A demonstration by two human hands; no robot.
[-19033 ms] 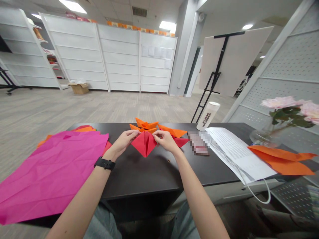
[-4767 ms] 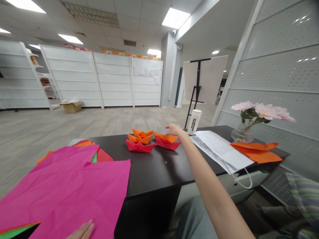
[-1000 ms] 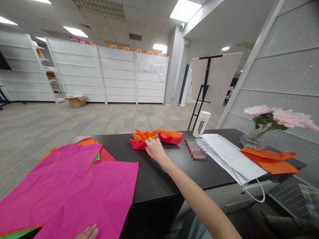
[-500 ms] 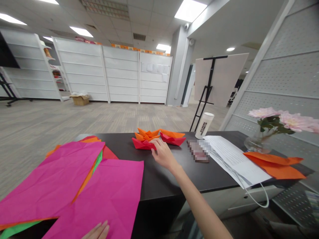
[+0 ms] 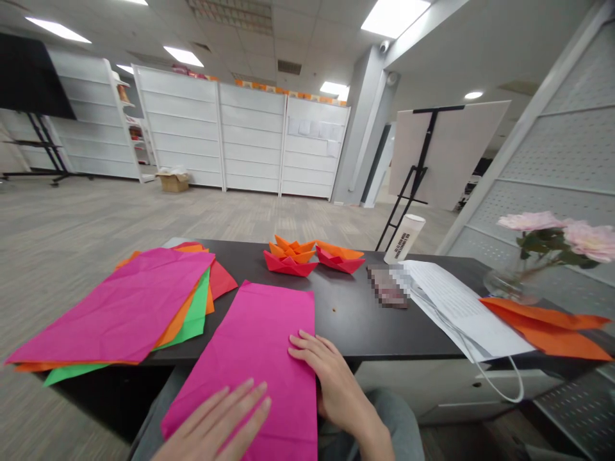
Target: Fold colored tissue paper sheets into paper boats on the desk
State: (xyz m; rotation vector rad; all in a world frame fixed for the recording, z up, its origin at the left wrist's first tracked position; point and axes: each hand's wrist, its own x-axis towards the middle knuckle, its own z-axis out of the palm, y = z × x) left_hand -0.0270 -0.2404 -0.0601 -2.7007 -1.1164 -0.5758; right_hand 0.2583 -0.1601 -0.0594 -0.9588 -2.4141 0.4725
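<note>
A magenta paper sheet point(image 5: 259, 346) lies in front of me, hanging over the near edge of the dark table point(image 5: 355, 314). My left hand point(image 5: 216, 426) rests flat on its near end, fingers stretched out. My right hand point(image 5: 331, 378) lies on the sheet's right edge with fingers spread. Neither hand holds anything. Folded red and orange paper boats point(image 5: 298, 258) sit in a cluster at the far side of the table.
A stack of magenta, orange, green and red sheets point(image 5: 129, 304) lies to the left. To the right are printed papers point(image 5: 451, 301), orange paper point(image 5: 548, 323), a white tumbler point(image 5: 403, 238) and a vase of pink flowers point(image 5: 538, 250). An easel stands behind.
My right hand has pulled back from the red boat to the near magenta sheet. That sheet now lies straight in front of me, and my left hand has come up onto it.
</note>
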